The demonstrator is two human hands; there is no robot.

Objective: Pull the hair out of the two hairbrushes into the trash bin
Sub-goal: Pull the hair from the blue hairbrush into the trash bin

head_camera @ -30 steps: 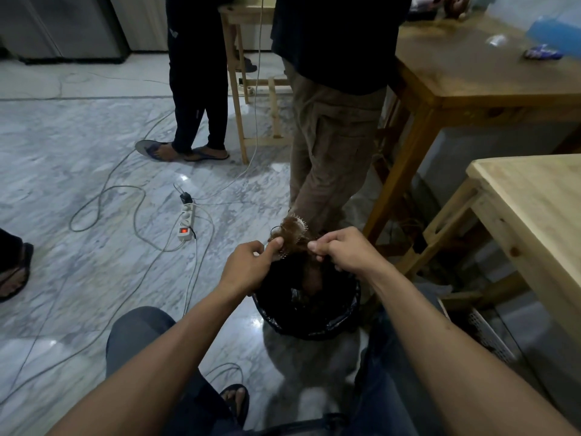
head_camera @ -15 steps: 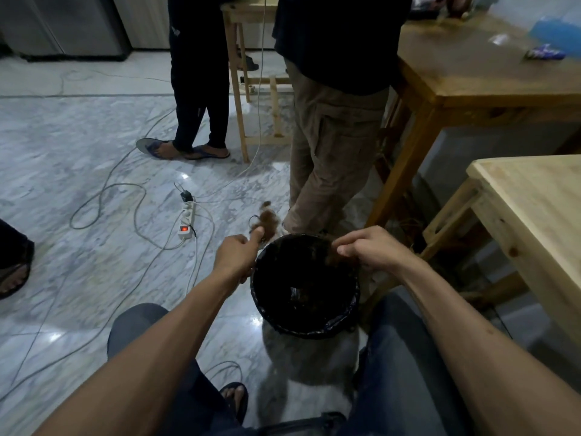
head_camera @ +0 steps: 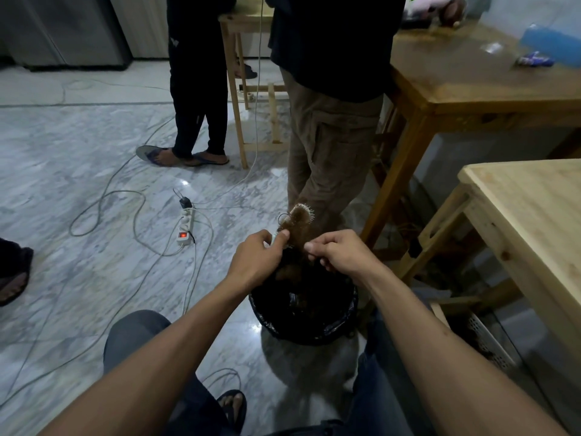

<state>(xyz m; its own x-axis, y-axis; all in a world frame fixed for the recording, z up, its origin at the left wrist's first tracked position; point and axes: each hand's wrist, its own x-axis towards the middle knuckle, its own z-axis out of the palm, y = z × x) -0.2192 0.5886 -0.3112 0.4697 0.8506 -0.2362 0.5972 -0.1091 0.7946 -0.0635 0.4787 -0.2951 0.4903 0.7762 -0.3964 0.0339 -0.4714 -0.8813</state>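
The round bristled hairbrush clogged with brown hair (head_camera: pixel 297 223) sits gripped in your left hand (head_camera: pixel 256 258), above the black-lined trash bin (head_camera: pixel 303 332). Your right hand (head_camera: pixel 338 251) pinches hair just beside it. Trousered legs (head_camera: pixel 327 158) stand close behind the bin.

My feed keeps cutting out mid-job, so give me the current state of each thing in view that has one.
hairbrush: held above the bin, bristles clogged with brown hair
left hand: grips the hairbrush handle
right hand: pinches hair at the brush
trash bin: upright on the floor, open, black liner, some hair inside
power strip: red switch light on
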